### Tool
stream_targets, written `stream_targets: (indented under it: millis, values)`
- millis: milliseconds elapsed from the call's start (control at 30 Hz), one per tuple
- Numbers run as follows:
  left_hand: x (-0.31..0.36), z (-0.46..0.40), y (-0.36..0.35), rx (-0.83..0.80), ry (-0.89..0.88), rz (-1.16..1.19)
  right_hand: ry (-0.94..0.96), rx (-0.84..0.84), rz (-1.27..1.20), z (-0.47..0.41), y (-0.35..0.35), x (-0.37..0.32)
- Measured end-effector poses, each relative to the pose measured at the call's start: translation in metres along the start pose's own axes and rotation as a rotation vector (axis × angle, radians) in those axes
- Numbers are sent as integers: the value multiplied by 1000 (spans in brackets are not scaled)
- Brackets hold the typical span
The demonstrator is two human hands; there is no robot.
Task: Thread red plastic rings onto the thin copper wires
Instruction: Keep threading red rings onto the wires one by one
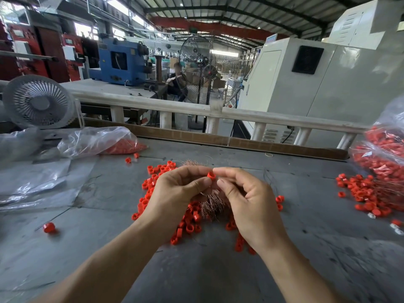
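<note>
Ring pinched up for threading over the copper bundle

The left hand (175, 189) pinches one red plastic ring (211, 175) at its fingertips; the right hand (247, 193) meets it with thumb and forefinger closed, seemingly steering a wire too fine to see. Both hover above the bristly copper wires (211, 202) amid glossy loose rings (188, 224) on the grey bench (109, 237).

Both hands (215, 189) w/ red ring (211, 175) over copper wires (213, 202)
</note>
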State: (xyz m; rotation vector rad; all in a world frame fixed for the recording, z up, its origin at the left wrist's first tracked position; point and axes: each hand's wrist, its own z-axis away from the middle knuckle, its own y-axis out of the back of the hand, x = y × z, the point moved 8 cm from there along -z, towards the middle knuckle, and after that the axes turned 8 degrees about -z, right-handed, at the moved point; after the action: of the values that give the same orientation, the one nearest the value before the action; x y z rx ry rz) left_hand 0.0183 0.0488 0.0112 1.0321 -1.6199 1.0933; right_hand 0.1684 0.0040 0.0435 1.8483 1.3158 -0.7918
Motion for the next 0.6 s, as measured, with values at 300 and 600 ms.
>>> stream_targets:
  millis: [300, 600]
  values:
    - [2, -1, 2, -9, -33, -75, 10, 30, 19, 0, 3, -2]
    - [1, 0, 4, -5, -32, -99, -21, 19, 37, 1, 1, -1]
